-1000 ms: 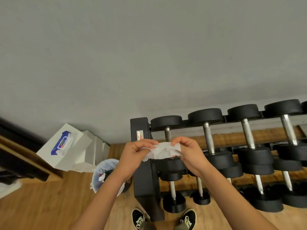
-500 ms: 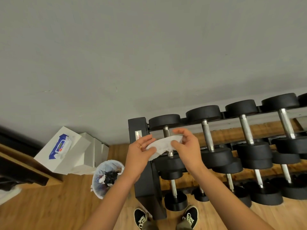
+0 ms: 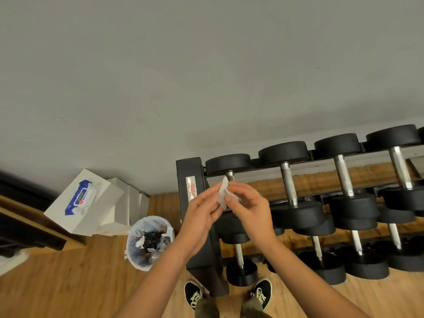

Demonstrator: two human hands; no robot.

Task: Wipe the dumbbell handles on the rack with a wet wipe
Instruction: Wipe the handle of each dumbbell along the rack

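White crumpled wet wipe (image 3: 223,194) is sitting near the middle of the frame, pinched between two hands. The left hand (image 3: 202,216) is holding the wipe's left side between thumb and fingers. The right hand (image 3: 250,210) is pinching the right side, with its thumb in front and its other fingers curling behind. Both hands are hanging close together in front of the left end of the black metal rack (image 3: 190,171).

Just above the wipe, the shiny silver handle (image 3: 230,175) of the first black round dumbbell (image 3: 227,161) is peeking out. It is hard to tell if the wipe is touching it. To the right, three more black top-row dumbbells (image 3: 283,152) with silver bars are lying side by side on the top shelf. Lower dumbbells (image 3: 241,274) are resting on the shelves below, toward the lower right.

Down and left of the hands, a round bin with a white plastic liner (image 3: 137,228) is standing on the brown wooden floor (image 3: 68,283), with rubbish inside. Further to the upper left of the bin, a blue and white wipe pack (image 3: 80,200) is lying on a white box (image 3: 101,203). At the bottom, two black shoes (image 3: 193,294) with white laces are standing by the rack's foot. A plain grey wall (image 3: 160,65) is filling the top half.
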